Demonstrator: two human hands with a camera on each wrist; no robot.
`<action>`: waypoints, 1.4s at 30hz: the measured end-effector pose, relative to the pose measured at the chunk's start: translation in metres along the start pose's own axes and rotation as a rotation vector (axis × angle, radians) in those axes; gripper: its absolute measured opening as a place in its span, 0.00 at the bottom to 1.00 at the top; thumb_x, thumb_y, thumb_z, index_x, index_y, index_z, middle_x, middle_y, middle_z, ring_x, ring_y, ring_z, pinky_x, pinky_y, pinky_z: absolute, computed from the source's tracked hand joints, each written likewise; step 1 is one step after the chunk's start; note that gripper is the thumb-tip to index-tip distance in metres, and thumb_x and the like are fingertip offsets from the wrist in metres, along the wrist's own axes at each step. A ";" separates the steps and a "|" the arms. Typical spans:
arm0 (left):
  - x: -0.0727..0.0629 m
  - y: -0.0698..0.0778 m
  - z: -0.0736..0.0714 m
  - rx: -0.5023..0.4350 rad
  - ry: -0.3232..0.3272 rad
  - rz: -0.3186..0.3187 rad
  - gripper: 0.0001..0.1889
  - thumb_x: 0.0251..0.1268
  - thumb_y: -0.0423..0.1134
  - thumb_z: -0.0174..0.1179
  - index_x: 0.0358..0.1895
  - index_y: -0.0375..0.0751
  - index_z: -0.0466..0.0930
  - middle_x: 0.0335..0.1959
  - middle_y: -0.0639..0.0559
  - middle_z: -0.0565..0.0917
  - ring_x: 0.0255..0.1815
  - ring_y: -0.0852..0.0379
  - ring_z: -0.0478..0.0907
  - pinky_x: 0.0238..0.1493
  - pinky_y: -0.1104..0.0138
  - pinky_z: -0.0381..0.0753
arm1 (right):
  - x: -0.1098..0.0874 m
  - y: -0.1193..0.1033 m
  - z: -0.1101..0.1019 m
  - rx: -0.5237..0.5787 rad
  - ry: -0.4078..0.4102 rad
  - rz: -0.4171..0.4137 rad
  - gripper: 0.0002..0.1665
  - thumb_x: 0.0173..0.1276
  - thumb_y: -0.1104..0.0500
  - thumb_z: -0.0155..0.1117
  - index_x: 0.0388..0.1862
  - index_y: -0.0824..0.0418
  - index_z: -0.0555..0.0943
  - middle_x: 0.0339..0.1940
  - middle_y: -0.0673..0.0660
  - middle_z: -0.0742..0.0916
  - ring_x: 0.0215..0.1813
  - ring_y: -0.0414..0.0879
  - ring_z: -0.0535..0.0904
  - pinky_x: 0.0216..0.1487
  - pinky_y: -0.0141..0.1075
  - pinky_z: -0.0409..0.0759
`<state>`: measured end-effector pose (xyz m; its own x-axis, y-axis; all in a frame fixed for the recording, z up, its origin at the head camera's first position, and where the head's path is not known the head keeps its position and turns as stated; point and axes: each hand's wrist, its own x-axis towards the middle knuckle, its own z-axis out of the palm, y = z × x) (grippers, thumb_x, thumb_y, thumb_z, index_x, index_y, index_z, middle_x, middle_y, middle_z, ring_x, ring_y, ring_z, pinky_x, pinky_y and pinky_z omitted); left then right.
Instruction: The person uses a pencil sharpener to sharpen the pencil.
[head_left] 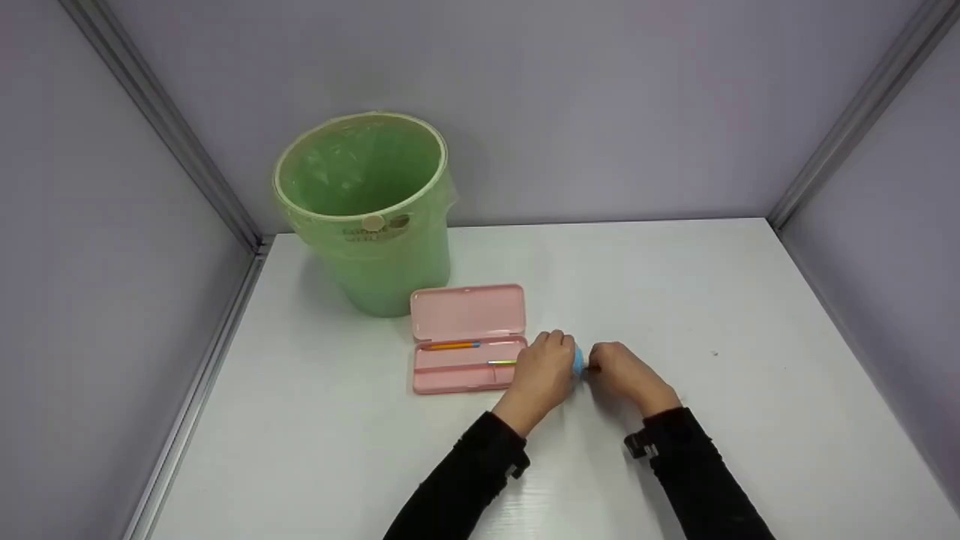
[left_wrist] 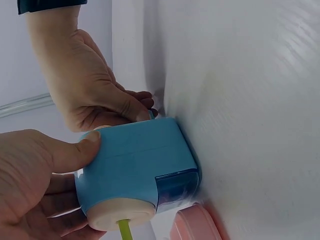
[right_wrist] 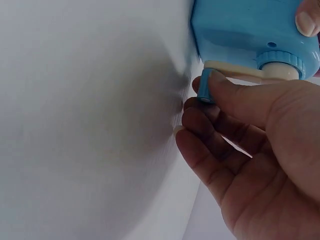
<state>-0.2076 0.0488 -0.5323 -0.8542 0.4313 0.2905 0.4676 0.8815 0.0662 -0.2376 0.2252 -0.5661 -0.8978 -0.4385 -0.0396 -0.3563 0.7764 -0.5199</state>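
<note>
A blue crank pencil sharpener [left_wrist: 137, 150] stands on the white table, mostly hidden behind my fingers in the head view. My left hand [head_left: 541, 371] grips its body, thumb on one side and fingers on the other. My right hand [head_left: 628, 375] pinches the blue knob [right_wrist: 205, 86] at the end of the cream crank arm [right_wrist: 235, 71]. From the sharpener's cream front sticks a yellow-green pencil [left_wrist: 125, 230], reaching over an open pink pencil case [head_left: 469, 313]. Inside the case's back compartment lies an orange pencil [head_left: 452, 346] with a blue end.
Behind the case, to the left, stands a tall green bin [head_left: 375, 262] with a clear liner. Grey panels [head_left: 585, 112] enclose the white table [head_left: 322, 450] at the back and both sides. A tiny dark speck [head_left: 715, 352] lies on the right of the tabletop.
</note>
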 end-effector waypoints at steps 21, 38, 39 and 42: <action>-0.003 0.000 0.003 0.069 0.057 0.019 0.11 0.60 0.41 0.71 0.44 0.42 0.88 0.38 0.52 0.85 0.40 0.55 0.83 0.35 0.65 0.85 | -0.021 -0.005 -0.006 0.063 -0.091 -0.159 0.13 0.64 0.74 0.66 0.22 0.63 0.83 0.21 0.45 0.75 0.26 0.37 0.64 0.31 0.31 0.66; -0.003 -0.002 0.004 0.125 0.021 0.044 0.17 0.63 0.46 0.71 0.51 0.42 0.86 0.43 0.52 0.84 0.44 0.54 0.81 0.42 0.66 0.83 | -0.031 -0.019 -0.030 0.028 -0.162 -0.148 0.06 0.70 0.70 0.64 0.38 0.68 0.88 0.33 0.54 0.89 0.37 0.42 0.82 0.41 0.41 0.82; -0.003 -0.002 0.004 0.130 0.021 0.045 0.16 0.64 0.46 0.71 0.51 0.42 0.86 0.43 0.52 0.84 0.44 0.54 0.81 0.42 0.66 0.83 | -0.032 -0.020 -0.031 0.028 -0.166 -0.146 0.06 0.70 0.69 0.64 0.38 0.68 0.88 0.33 0.54 0.88 0.37 0.43 0.82 0.42 0.41 0.82; -0.003 -0.001 0.004 0.148 0.029 0.047 0.14 0.66 0.43 0.69 0.51 0.43 0.87 0.43 0.52 0.84 0.43 0.54 0.81 0.41 0.66 0.83 | -0.033 -0.022 -0.035 0.046 -0.167 -0.135 0.06 0.71 0.68 0.65 0.39 0.68 0.88 0.33 0.54 0.88 0.36 0.43 0.82 0.41 0.42 0.82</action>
<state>-0.2060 0.0470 -0.5367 -0.8240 0.4693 0.3174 0.4669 0.8798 -0.0886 -0.2093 0.2379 -0.5234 -0.7863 -0.6088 -0.1056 -0.4547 0.6858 -0.5683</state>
